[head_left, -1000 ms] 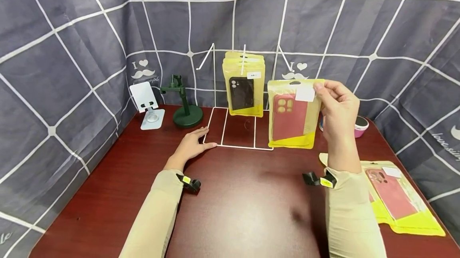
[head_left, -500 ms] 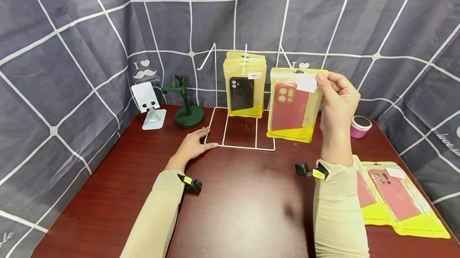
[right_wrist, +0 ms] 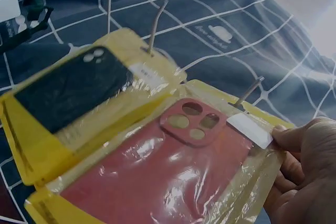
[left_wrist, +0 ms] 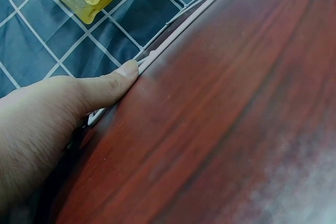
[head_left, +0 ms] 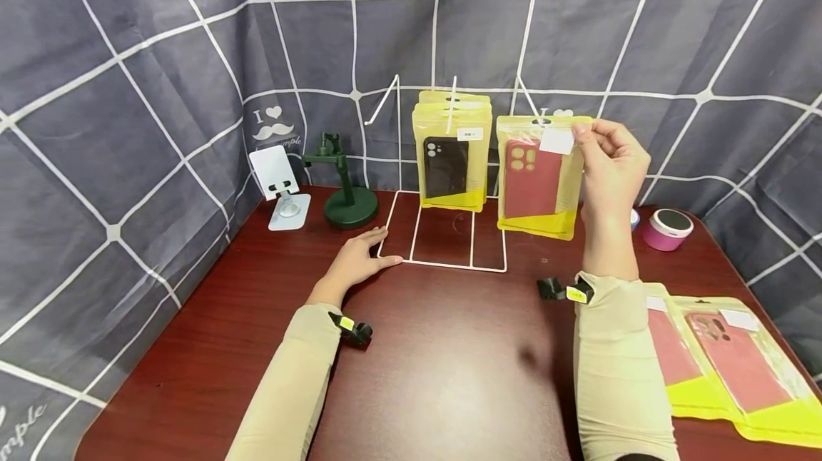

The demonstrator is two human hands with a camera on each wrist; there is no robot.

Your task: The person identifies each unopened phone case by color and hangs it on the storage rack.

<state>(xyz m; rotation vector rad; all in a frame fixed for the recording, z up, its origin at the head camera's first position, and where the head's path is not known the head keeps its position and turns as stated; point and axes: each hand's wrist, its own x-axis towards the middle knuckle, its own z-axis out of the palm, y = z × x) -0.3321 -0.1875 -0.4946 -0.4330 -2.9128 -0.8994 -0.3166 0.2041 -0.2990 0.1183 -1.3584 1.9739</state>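
Note:
My right hand [head_left: 613, 168] pinches the upper right corner of a yellow-edged clear pouch [head_left: 536, 225] with a red phone case [right_wrist: 157, 166] in it, a white label near the top. The pouch hangs upright at the right hook [right_wrist: 249, 92] of a white wire display rack [head_left: 457, 265]; in the right wrist view the hook's tip sticks out at its hang hole. Beside it, several pouches hang on the middle hook [head_left: 452, 108], a black phone case [head_left: 446, 166] in the front one. My left hand [head_left: 353, 261] rests on the rack base's front left corner, thumb [left_wrist: 113, 85] along the wire.
The rack's left hook [head_left: 383, 100] is bare. Left of it stand a green stand [head_left: 349, 205] and a white phone stand [head_left: 276, 175]. A pink round device [head_left: 668, 230] is at the back right. More pouches with red cases [head_left: 738, 361] lie on the table's right side.
My right hand has raised the pouch and brought it back to the rack's right hook. The left hand has stayed on the rack's corner. The head view has turned slightly left.

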